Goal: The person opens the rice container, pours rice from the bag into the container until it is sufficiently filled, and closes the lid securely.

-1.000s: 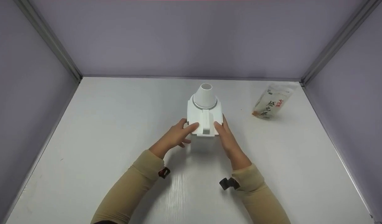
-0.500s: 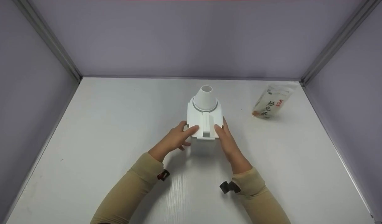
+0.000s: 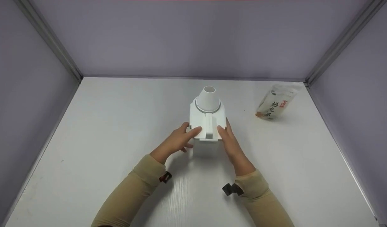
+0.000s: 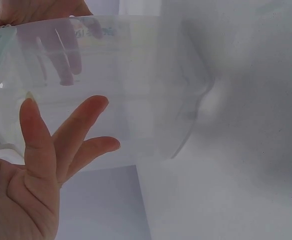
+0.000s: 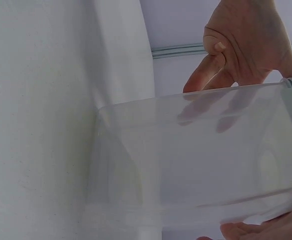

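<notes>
A clear plastic storage container (image 4: 146,75) stands upright between my hands at mid-table, its base down at the tabletop. On top is a white lid (image 3: 196,118) with a ridged strip and a white cone-shaped cup (image 3: 208,102), narrow open end up. My left hand (image 3: 177,139) holds the left side, thumb on the lid and fingers spread along the wall. From the right, my right hand (image 3: 231,146) grips it the same way, thumb on the lid. Through the clear wall (image 5: 200,160) the right wrist view shows fingers and no contents.
A clear-topped bag of rice (image 3: 272,105) with red and black characters lies at the back right of the white table (image 3: 117,119). Grey-lilac panels (image 3: 193,37) enclose the table at the back and both sides.
The container and both hands have shifted slightly toward me since a second ago. Over the last half second they have held still. The rice bag has stayed put.
</notes>
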The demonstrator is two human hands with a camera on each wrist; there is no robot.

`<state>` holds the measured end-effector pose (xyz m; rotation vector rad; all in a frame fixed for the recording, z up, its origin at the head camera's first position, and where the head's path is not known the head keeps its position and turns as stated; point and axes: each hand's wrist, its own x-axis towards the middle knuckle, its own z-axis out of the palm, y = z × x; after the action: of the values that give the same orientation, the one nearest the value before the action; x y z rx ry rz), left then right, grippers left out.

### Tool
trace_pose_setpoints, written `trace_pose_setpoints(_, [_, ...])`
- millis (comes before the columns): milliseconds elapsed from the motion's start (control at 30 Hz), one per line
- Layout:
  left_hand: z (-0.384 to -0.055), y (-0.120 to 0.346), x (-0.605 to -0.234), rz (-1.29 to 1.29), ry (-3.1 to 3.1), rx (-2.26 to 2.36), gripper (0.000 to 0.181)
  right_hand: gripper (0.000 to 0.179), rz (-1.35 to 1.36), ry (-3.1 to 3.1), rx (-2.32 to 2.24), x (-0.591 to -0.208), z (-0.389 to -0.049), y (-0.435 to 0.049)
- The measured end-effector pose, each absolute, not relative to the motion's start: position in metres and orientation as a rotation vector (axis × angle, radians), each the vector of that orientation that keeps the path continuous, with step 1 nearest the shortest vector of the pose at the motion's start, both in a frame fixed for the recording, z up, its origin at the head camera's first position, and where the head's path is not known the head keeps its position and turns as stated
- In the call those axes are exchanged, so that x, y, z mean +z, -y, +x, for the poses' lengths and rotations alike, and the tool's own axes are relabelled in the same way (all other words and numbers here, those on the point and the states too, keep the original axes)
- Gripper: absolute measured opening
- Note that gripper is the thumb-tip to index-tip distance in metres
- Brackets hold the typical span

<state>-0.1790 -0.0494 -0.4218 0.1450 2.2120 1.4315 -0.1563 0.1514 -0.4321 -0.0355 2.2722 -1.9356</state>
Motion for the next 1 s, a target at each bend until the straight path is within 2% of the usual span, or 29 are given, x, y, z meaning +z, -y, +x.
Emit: trace_pose_setpoints(1000, [-0.1754, 0.0503, -0.4195, 0.169, -2.218, 1.436, 0.083, 0.068, -0.067, -2.284, -1.921, -0.4322, -0.1533, -0.1523])
